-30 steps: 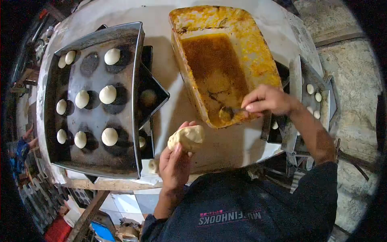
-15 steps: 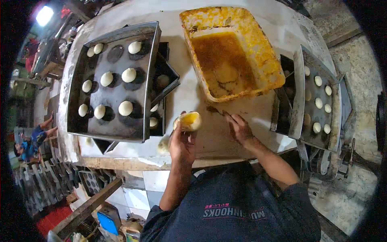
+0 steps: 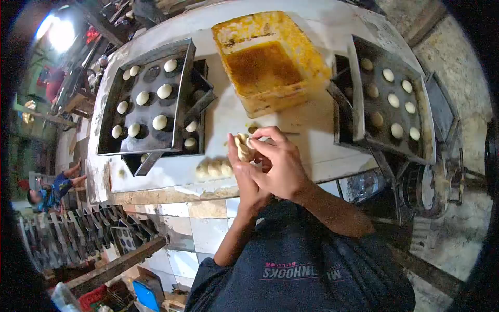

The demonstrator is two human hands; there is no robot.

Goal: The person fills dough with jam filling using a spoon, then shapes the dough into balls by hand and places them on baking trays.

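Note:
A piece of pale dough [image 3: 240,147] is held between my two hands over the near part of the table. My left hand [image 3: 246,182] supports it from the left and below, fingers closed round it. The thumb and fingers of my right hand [image 3: 280,164] pinch the dough's edge from the right. The yellow filling is not visible now. Just left of my hands lie several pale dough pieces [image 3: 213,168] in a row. Beyond my fingers stands a yellow tub [image 3: 275,100] with orange-brown filling inside. A thin tool [image 3: 292,133] lies on the table beside my right hand.
On the left, a metal tray [image 3: 136,112] with round dough balls rests on other stacked trays. A similar tray [image 3: 392,117] of dough balls stands on a stack at the right. A person [image 3: 54,187] is in the left background.
My right hand has let go of the tool and come over to the dough. The dough, open with yellow filling showing before, is now pinched together between both hands. The view has shifted.

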